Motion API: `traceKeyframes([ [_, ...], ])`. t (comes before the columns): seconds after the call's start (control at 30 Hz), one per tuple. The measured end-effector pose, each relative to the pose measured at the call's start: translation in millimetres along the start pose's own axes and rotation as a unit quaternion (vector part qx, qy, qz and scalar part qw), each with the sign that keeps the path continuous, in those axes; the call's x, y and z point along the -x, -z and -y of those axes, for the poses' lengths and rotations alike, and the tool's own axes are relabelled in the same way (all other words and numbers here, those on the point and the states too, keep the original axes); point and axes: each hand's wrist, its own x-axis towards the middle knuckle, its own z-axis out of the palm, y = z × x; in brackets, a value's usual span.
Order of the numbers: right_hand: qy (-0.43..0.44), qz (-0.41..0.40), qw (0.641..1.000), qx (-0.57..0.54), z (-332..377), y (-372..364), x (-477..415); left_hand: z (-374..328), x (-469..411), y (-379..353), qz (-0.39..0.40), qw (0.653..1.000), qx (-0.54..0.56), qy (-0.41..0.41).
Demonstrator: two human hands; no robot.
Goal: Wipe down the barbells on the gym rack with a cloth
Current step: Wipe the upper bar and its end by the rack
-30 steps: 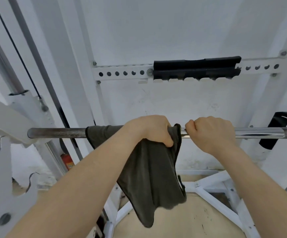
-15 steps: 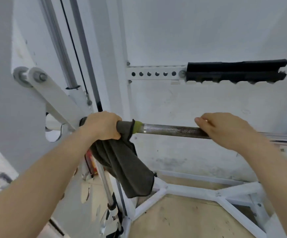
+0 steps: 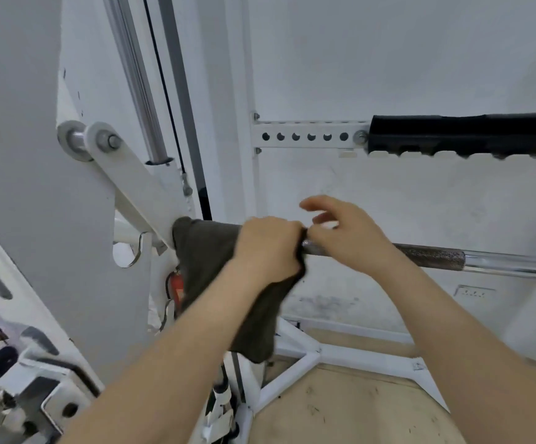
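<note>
A steel barbell runs across the view at chest height, its left end resting in the white rack. A dark grey-green cloth is draped over the bar's left part and hangs down below it. My left hand grips the cloth around the bar. My right hand is just to the right of it, over the bar, with its fingers spread and lifted; its thumb side touches the cloth's edge. The bar under the cloth is hidden.
The white rack upright and hook plate stand close on the left. A perforated crossbar with a black pad is fixed on the wall behind. White base tubes cross the wooden floor below. A red extinguisher sits behind the rack.
My left hand slid the cloth left to the rack end, then back right along the bar. My right hand let go of the bar and moved left beside the left hand.
</note>
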Motion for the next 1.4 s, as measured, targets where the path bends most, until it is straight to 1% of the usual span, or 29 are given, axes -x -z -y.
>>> traceKeyframes([
  [0.03,-0.01,-0.04,0.996,-0.084,-0.1,2.2,-1.6,-23.5,-4.9,0.6,-0.001,1.0,0.005,-0.018],
  [0.07,-0.016,-0.071,0.99,-0.118,-0.8,4.6,-2.6,-45.7,-9.7,-0.2,0.001,0.999,0.012,-0.037],
  [0.17,-0.017,-0.116,0.992,-0.051,-8.4,10.8,-2.0,-83.8,-20.7,-3.4,0.013,0.994,0.052,-0.097],
  [0.23,-0.012,-0.127,0.991,-0.042,-9.5,19.8,-1.3,-70.8,-17.7,-0.7,0.003,0.988,0.062,-0.141],
  [0.27,-0.003,-0.116,0.992,-0.038,-8.3,24.8,-0.4,-53.2,-8.9,2.2,-0.004,0.988,0.069,-0.139],
  [0.3,0.006,-0.083,0.996,-0.021,-5.1,27.3,0.8,-31.5,2.4,4.6,-0.011,0.99,0.079,-0.116],
  [0.33,0.011,-0.021,1.0,0.016,1.1,24.6,2.7,-6.9,16.0,6.7,-0.022,0.992,0.098,-0.071],
  [0.37,0.01,0.058,0.995,0.086,9.7,16.1,3.9,18.3,32.2,7.2,-0.039,0.991,0.129,-0.005],
  [0.4,0.018,0.123,0.973,0.194,17.8,0.2,3.2,41.1,49.8,6.7,-0.061,0.982,0.164,0.07],
  [0.43,0.044,0.148,0.936,0.317,24.3,-21.3,0.9,59.2,67.9,4.4,-0.084,0.966,0.197,0.144],
  [0.47,0.079,0.124,0.899,0.413,31.1,-43.5,-3.6,69.8,83.3,1.5,-0.103,0.947,0.228,0.203],
  [0.5,0.105,0.08,0.878,0.46,39.6,-62.4,-10.3,72.7,95.6,-2.7,-0.11,0.932,0.253,0.235],
  [0.53,0.127,0.047,0.875,0.465,47.7,-78.0,-19.0,70.5,106.1,-7.2,-0.103,0.924,0.277,0.242],
  [0.57,0.159,0.037,0.879,0.449,55.3,-91.0,-30.0,65.9,116.3,-12.3,-0.091,0.919,0.303,0.236],
  [0.6,0.187,0.053,0.885,0.424,61.1,-99.9,-42.5,59.9,123.8,-18.3,-0.079,0.915,0.324,0.226],
  [0.63,0.203,0.09,0.893,0.391,67.9,-108.5,-56.4,57.7,130.8,-23.9,-0.075,0.911,0.338,0.222],
  [0.67,0.202,0.135,0.905,0.35,76.9,-116.5,-69.5,59.9,136.0,-30.0,-0.075,0.908,0.345,0.226],
  [0.73,0.151,0.229,0.926,0.26,93.6,-127.6,-92.1,68.1,141.4,-39.2,-0.08,0.899,0.355,0.242],
  [0.77,0.128,0.259,0.93,0.228,98.9,-133.1,-100.0,72.1,142.2,-40.4,-0.081,0.894,0.359,0.255],
  [0.8,0.113,0.27,0.932,0.213,102.0,-137.8,-104.8,75.5,141.5,-40.4,-0.084,0.891,0.358,0.267],
  [0.83,0.109,0.261,0.934,0.218,103.5,-140.8,-106.3,77.7,139.9,-39.2,-0.086,0.89,0.353,0.274],
  [0.87,0.117,0.233,0.936,0.239,103.6,-141.4,-104.2,78.5,137.7,-37.7,-0.091,0.894,0.344,0.274],
  [0.93,0.154,0.134,0.932,0.3,97.1,-139.0,-90.9,77.5,131.0,-35.1,-0.114,0.909,0.309,0.256],
  [1.0,0.18,0.067,0.922,0.336,83.6,-127.5,-73.0,71.9,119.2,-33.1,-0.128,0.919,0.28,0.247],
  [1.1,0.165,0.034,0.913,0.372,51.9,-94.1,-48.4,50.7,99.5,-28.7,-0.138,0.933,0.249,0.22],
  [1.23,0.123,0.003,0.912,0.391,6.0,-44.8,-16.7,12.4,76.7,-26.5,-0.158,0.968,0.164,0.102],
  [1.3,0.113,-0.01,0.909,0.401,-11.4,-25.8,-3.4,-5.6,68.2,-24.9,-0.148,0.978,0.14,0.05],
  [1.4,0.11,-0.031,0.9,0.421,-30.7,0.0,13.7,-28.8,58.5,-21.0,-0.135,0.985,0.105,0.004],
])
